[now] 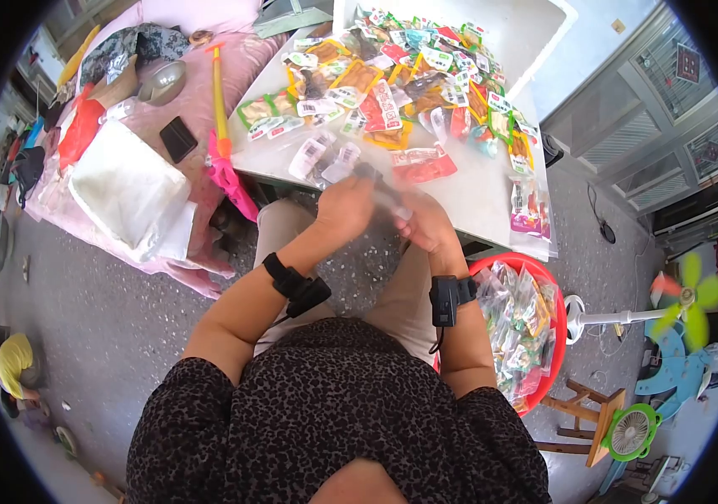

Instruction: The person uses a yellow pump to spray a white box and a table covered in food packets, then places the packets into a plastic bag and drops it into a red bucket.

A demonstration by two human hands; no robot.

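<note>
My left hand (345, 207) is closed at the front edge of the white table (292, 160), its fingertips at a small dark item blurred by motion. Close beside it on the right, my right hand (428, 222) pinches clear plastic film (393, 200), which looks like a bag and is also blurred. A red and clear packet (424, 165) lies just beyond my hands. Clear packets with white labels (310, 155) are to the left of it. Farther back is a heap of colourful sealed food packets (409, 76).
A red basket (562, 323) of bagged packets stands at the right, near a wooden stool (602, 420) and fans. A white foam box (535, 50) is behind the heap. Left, a pink-covered bed (199, 101) holds a white sheet (128, 189). A person in yellow (15, 365) is far left.
</note>
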